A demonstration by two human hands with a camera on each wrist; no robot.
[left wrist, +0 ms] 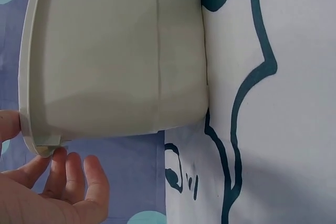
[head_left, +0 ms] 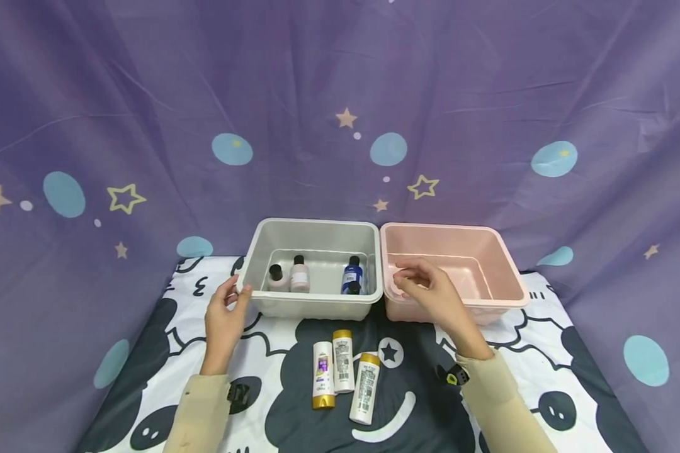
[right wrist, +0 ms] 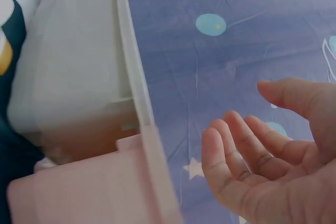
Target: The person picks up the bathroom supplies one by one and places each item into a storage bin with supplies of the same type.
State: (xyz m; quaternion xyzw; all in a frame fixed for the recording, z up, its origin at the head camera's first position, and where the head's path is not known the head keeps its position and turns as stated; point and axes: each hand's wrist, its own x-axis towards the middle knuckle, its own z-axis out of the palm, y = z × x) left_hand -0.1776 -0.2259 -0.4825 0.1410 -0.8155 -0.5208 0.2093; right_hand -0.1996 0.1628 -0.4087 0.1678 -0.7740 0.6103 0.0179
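Note:
My left hand (head_left: 225,321) is at the near left corner of a light grey plastic bin (head_left: 311,305). In the left wrist view, the thumb touches the rim and the fingers (left wrist: 75,177) curl under the corner, pinching it. Inside that bin stand two pale pink bottles with black caps, one pale pink bottle (head_left: 300,279) taller in view, and blue bottles (head_left: 351,275) with black caps. My right hand (head_left: 433,292) hovers over the near left part of a pink plastic bin (head_left: 510,296). Its fingers are loosely bent, thumb apart, holding nothing.
Three white bottles with gold caps lie on the black-and-white cartoon cloth (head_left: 419,377) in front of the bins: a left bottle (head_left: 323,371), a middle bottle (head_left: 343,365) and a right bottle (head_left: 366,390). The bins stand side by side against a purple curtain (head_left: 317,82).

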